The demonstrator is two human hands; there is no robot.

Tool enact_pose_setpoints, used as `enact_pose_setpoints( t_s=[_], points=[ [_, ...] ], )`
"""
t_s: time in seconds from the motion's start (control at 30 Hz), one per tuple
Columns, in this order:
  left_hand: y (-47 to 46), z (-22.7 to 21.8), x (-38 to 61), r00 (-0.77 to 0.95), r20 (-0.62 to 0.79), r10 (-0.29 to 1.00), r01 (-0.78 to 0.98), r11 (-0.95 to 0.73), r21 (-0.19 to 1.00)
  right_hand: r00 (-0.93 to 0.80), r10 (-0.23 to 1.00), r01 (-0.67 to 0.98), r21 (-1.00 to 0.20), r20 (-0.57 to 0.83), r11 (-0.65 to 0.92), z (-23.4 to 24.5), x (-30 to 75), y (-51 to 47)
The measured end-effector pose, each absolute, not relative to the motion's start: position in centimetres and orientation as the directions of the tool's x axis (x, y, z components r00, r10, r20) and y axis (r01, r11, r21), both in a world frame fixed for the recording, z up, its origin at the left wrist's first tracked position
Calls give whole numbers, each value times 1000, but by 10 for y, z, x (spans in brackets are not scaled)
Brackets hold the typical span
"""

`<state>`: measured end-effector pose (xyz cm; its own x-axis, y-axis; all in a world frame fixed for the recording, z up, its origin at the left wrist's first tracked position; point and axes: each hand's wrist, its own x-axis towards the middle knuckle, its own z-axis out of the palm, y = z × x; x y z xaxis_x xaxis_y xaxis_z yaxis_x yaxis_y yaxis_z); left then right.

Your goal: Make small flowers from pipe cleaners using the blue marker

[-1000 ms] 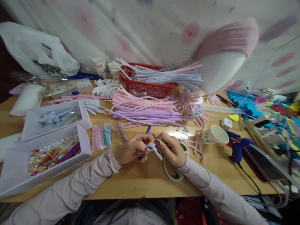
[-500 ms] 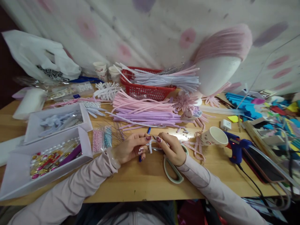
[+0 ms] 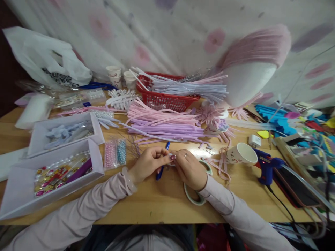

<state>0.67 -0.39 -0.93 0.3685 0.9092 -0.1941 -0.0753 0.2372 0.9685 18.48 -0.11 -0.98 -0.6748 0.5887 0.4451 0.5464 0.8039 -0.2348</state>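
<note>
My left hand (image 3: 150, 164) and my right hand (image 3: 190, 168) meet over the table, fingertips touching. Between them they pinch a short white pipe cleaner piece (image 3: 172, 163), mostly covered by the fingers. A blue pen (image 3: 158, 174) lies on the wood just under my left fingers. Below my right hand rest scissors with pale green handles (image 3: 194, 200); their blades are hidden by the hand. Beyond the hands lie bundles of purple pipe cleaners (image 3: 164, 130) and pink pipe cleaners (image 3: 159, 114).
White boxes (image 3: 98, 167) of gems and pale blue pieces stand at left, beside bags of pink beads (image 3: 110, 155) and blue beads (image 3: 121, 152). A red basket (image 3: 170, 102) sits behind. At right are a paper cup (image 3: 239, 154), a blue glue gun (image 3: 267, 167) and a phone (image 3: 300, 188).
My right hand has turned over, its fingers closing against my left fingertips. The white pipe cleaner piece, plainer to see before, is now mostly covered. The view has shifted slightly.
</note>
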Motion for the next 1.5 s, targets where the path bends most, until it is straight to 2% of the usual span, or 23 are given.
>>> enact_pose_setpoints(
  t_s=[0.1,0.23,0.4,0.5,0.63,0.77,0.87,0.9,0.97,1.03,1.07,1.1,1.13,1.2,1.23,1.27,1.33,1.4,1.43,1.47,1.5],
  points=[
    [-4,-11,8,437,-228,870,-163,326,931,-710,506,495,-164,489,853,-13,187,3],
    [-3,-12,7,583,-243,775,-297,483,824,-742,384,393,-106,549,913,-10,190,6],
    [2,-12,1,658,-226,718,-282,513,811,-753,366,381,-91,547,920,-8,189,4],
    [3,-9,-1,650,-186,737,-237,430,871,-730,422,396,-170,537,902,-8,187,2],
    [0,-3,-1,564,-53,824,-106,135,985,-670,579,383,-453,464,805,-5,186,-2],
    [-1,-3,0,498,93,862,-24,-94,995,-563,787,334,-801,253,497,-4,183,-7],
    [1,-2,-3,481,207,852,131,-303,944,-517,855,100,-990,33,98,-7,179,-7],
    [2,0,-5,492,278,825,199,-417,887,-539,841,1,-998,-51,-60,-8,178,-6],
    [3,4,-9,566,428,705,317,-665,676,-641,746,-137,-930,-180,-342,-10,176,-3],
    [3,8,-13,653,514,557,364,-825,431,-737,638,-174,-849,-224,-499,-10,176,1],
    [2,10,-14,663,534,525,380,-850,364,-758,612,-173,-835,-226,-523,-9,177,2],
    [1,11,-15,640,545,542,404,-840,362,-748,625,-163,-851,-223,-499,-8,177,3],
    [0,11,-15,585,544,602,428,-798,424,-710,673,-141,-894,-208,-425,-7,178,3],
    [-1,10,-13,447,454,771,430,-630,647,-589,802,2,-993,-97,-119,-4,180,2],
    [-2,9,-12,409,351,842,393,-510,765,-539,842,128,-987,10,93,-3,182,1],
    [-1,8,-10,401,228,887,337,-375,864,-525,840,258,-916,134,307,-3,183,1],
    [0,5,-6,443,16,896,207,-120,971,-593,734,414,-657,331,630,-1,186,2],
    [2,4,-3,487,-100,867,87,66,994,-675,601,431,-432,428,792,0,187,3],
    [3,3,-2,502,-122,856,48,113,992,-695,562,420,-381,448,824,1,187,3],
    [3,3,-2,518,-120,847,31,121,992,-700,555,410,-383,450,828,2,187,3],
    [2,4,-2,528,-94,844,37,88,995,-689,584,401,-446,429,800,2,186,2]
  ],
)
